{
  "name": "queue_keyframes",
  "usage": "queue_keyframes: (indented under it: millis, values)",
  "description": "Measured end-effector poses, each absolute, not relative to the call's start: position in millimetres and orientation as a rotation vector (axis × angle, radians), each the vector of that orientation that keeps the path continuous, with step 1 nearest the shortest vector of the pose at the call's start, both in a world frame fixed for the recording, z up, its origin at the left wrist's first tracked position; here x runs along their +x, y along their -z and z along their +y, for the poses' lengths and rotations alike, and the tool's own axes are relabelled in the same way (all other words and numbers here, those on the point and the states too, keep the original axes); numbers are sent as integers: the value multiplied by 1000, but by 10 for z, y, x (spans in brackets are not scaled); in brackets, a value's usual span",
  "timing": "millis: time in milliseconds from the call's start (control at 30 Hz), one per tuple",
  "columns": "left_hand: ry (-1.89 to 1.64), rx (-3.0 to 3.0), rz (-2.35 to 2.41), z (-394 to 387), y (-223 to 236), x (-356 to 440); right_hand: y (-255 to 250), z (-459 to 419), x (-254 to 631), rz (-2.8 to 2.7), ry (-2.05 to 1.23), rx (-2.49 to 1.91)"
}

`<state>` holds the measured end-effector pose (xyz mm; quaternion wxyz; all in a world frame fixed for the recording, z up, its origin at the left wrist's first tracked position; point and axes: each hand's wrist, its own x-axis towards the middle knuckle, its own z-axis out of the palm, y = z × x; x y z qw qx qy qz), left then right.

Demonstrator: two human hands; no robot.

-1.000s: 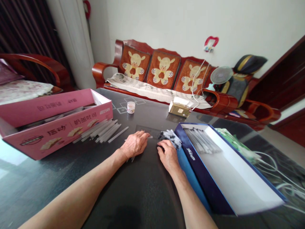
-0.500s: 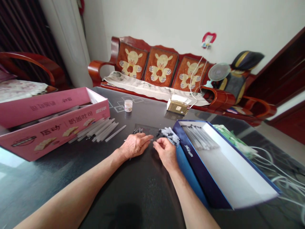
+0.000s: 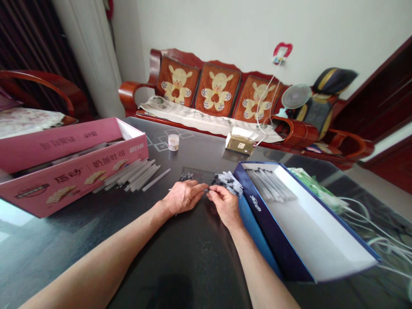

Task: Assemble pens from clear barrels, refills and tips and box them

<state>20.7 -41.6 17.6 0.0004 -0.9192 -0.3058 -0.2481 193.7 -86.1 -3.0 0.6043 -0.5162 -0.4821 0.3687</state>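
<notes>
Plastic sticks (image 3: 227, 181) lie by the right hand (image 3: 226, 205).

Bare forearms (image 3: 96, 266) taper into a bony left hand (image 3: 183, 197) and right hand (image 3: 226, 206).

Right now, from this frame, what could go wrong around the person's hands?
The right hand works right beside the loose pile of grey, dark-tipped sticks, so it could nudge some against the navy wall of the blue box. The left hand lies close to small dark pieces; a slide might scatter them across the dark tabletop, where they could be hard to spot.
</notes>
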Motion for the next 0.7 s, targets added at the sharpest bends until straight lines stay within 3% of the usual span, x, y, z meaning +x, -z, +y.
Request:
queue_keyframes:
  millis: [367,700]
  values:
    - [607,-2853,-944,-435,-257,202,38,-877,1960,-1204,-825,-1214]
    - [679,-2930,-945,-413,-254,191,34,-894,1957,-1265,-827,-1204]
